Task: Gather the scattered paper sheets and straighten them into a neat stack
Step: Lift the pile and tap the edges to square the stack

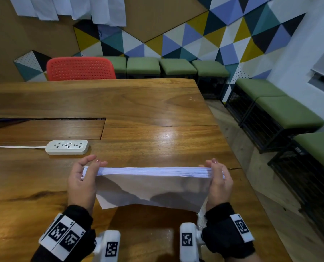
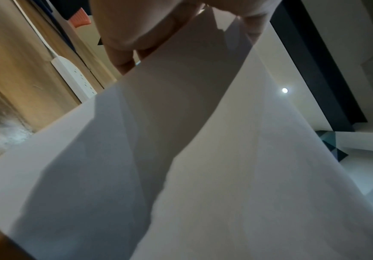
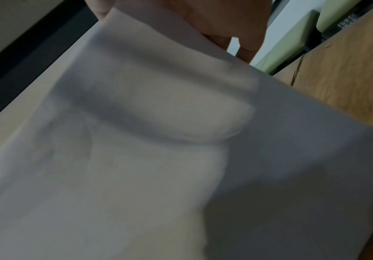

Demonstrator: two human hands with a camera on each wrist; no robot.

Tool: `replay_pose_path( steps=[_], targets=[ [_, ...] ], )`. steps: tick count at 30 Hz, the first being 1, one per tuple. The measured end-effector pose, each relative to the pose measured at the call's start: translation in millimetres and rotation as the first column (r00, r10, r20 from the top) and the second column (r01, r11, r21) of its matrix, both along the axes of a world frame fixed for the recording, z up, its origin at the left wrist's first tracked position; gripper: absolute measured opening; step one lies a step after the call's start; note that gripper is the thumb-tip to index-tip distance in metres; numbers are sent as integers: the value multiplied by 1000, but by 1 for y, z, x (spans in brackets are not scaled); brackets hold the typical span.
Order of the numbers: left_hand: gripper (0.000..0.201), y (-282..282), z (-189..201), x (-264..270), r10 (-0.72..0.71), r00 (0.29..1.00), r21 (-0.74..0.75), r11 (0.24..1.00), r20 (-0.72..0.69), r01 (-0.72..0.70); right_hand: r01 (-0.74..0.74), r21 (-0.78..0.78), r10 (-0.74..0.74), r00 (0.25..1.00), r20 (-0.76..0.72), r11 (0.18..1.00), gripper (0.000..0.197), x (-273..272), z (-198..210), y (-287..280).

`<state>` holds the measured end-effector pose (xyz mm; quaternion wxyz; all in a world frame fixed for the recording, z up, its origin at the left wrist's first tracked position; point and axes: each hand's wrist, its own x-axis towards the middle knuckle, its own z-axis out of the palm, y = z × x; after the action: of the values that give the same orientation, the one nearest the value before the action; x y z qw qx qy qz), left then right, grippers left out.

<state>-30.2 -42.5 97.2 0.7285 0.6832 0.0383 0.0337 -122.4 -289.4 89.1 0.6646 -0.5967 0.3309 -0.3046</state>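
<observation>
- The stack of paper sheets (image 1: 151,184) is held upright on its long edge above the wooden table (image 1: 157,114), near the front right part of the top; whether the lower edge touches the wood cannot be told.
- The left short side is gripped by the left hand (image 1: 82,181), thumb toward the person and fingers (image 1: 100,163) curled over the far face; the right short side is gripped in the same way by the right hand (image 1: 218,183).
- The sheets are judged light, thin and limp: the nearest sheet is seen bowed and rippled along its lower edge, and in both wrist views the paper curves loosely.
- The faces are likely smooth, so sheets may slide past each other if the pinch is loosened; the upper edges look nearly level, with slight fanning at the left end.
- Hold is best taken at the two short sides, as now, so the long edge can be tapped square.
- Open wood lies ahead and below the hands; the power strip (image 1: 66,147) sits near, to the left and beyond, and the table's right edge (image 1: 238,163) is just beside the right hand.
</observation>
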Motion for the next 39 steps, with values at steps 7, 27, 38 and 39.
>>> replay_pose_path(
  steps=[7, 27, 38, 39],
  targets=[
    [13, -4, -2, 1, 14, 1000, 2, 1000, -13, -14, 7, -36, -6, 1000, 24, 999, 36, 2, 5, 4],
    [30, 32, -13, 4, -396, 916, 172, 899, -69, 402, -436, -70, 432, 900, -66, 897, 29, -29, -15, -23],
    [26, 22, -31, -8, -353, 923, 246, 891, -153, 381, -358, -38, 346, 920, -183, 933, 28, -30, -37, -9],
    [29, 21, -32, -8, -338, 929, 223, 904, -152, 366, -351, -43, 338, 923, -187, 935, 31, -30, -39, -9]
  ],
)
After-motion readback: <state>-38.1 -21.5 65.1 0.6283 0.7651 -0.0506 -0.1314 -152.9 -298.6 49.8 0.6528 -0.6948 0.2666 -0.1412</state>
